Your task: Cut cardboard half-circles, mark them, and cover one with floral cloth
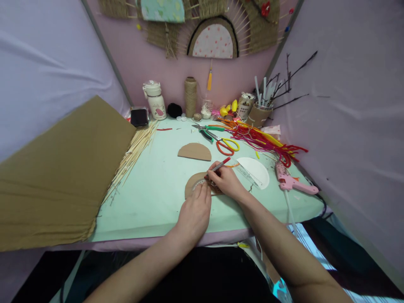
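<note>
While the left hand (195, 210) presses down from the near side, the cardboard half-disc (190, 185) lies right under its fingers — straight edge toward the person, long axis approx. L–R, arc facing away. A clear protractor (198, 182) sits on the card, partly covered by those fingers. The right hand (226, 179), nearer the card's R half, has a red-ended pen (223, 162) clamped btwn thumb & fingers; the pen leans up to the R, its lower end just beyond the L fingertips, over the card. L grip: fingers together & laid flat, nothing pinched, just pressing. Whether the nib touches the card I can't tell — too small & shaded. A 2nd half-disc (194, 151), also brown, lies near, on the far side, apart from both hands; a white half-disc (256, 169) is off to the R, w/ a clear ruler (246, 174) along its edge.
</note>
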`<control>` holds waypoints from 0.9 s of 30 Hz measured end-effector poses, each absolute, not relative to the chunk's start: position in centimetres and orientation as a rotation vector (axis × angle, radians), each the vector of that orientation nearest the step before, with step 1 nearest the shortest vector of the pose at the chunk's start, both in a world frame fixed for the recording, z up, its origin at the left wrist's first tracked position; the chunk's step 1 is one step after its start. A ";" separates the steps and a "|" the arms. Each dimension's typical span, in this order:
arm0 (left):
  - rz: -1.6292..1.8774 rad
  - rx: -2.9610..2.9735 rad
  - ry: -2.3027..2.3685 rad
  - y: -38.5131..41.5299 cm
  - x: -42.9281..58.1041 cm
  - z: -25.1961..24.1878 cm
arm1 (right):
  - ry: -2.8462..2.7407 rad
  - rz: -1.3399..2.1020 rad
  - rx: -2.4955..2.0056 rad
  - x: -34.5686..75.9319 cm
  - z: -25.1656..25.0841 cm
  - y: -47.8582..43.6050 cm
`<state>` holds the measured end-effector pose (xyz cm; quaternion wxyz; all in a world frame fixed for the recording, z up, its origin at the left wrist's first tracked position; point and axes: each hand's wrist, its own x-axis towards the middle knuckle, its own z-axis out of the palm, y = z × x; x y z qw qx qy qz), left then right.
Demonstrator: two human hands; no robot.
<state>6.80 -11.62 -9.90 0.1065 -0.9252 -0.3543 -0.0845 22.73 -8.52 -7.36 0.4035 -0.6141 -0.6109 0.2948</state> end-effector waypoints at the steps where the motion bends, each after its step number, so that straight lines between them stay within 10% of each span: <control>1: -0.256 -2.727 -1.046 -11.6 6.8 -9.9 | -1.541 0.747 -1.548 22.7 -7.4 -8.5; 27: -0.526 -2.835 -1.054 -11.5 5.9 -10.3 | -1.293 0.654 -1.439 23.5 -7.6 -8.8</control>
